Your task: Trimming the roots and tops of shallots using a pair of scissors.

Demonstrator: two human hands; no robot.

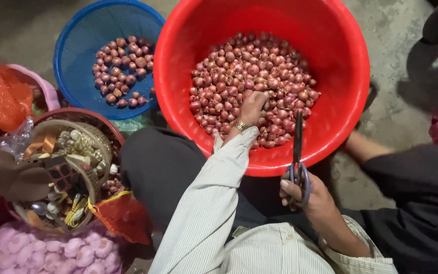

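Red plastic tub (330, 61) at the upper centre of the frame holds a heap of shallots (259, 76). Reaching into it, the left hand (252, 107) closes its fingers among them. Lower right, the right hand (305, 195) grips scissors (298, 152), blades shut and pointing up. A blue basket (84, 45) sits upper left.

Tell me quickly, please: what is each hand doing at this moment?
Left hand: reaching into the red basin, fingers among the shallots; whether it grasps one cannot be told.
Right hand: closed on the scissors.
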